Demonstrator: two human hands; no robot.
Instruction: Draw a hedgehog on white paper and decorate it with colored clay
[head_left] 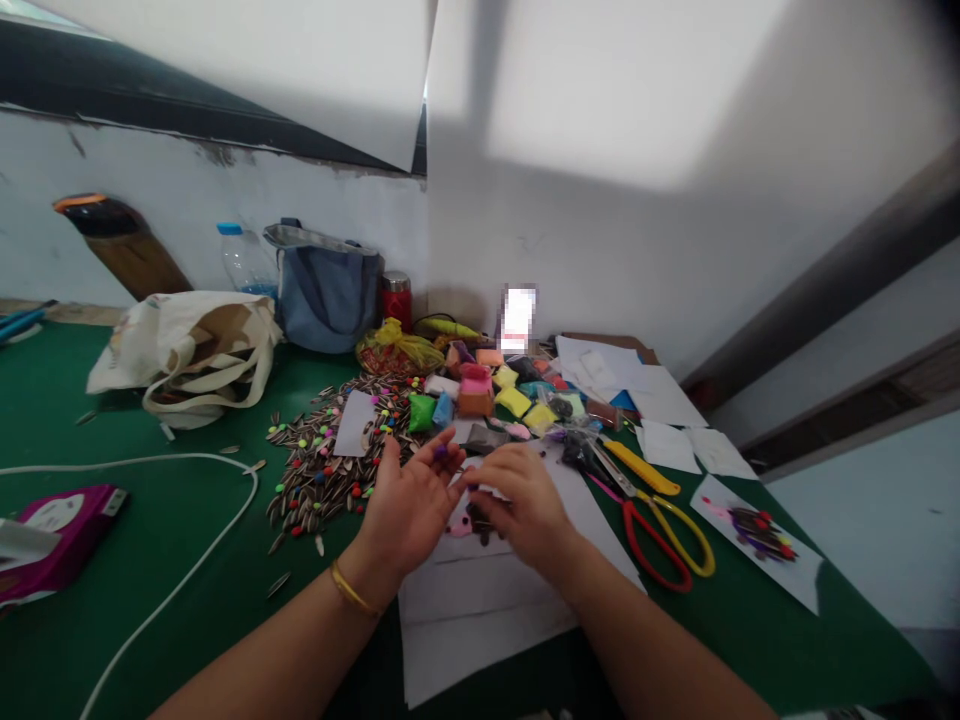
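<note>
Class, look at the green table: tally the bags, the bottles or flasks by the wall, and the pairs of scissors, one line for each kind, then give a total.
Bags: 2, the cream tote bag and the blue bag
Bottles or flasks: 2, the clear bottle and the red flask
Scissors: 2, the red scissors and the yellow scissors
Total: 6

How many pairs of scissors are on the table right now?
2: red-handled scissors and yellow-handled scissors, lying overlapped on the green table beside the right hand. Clutter could hide others.
</note>
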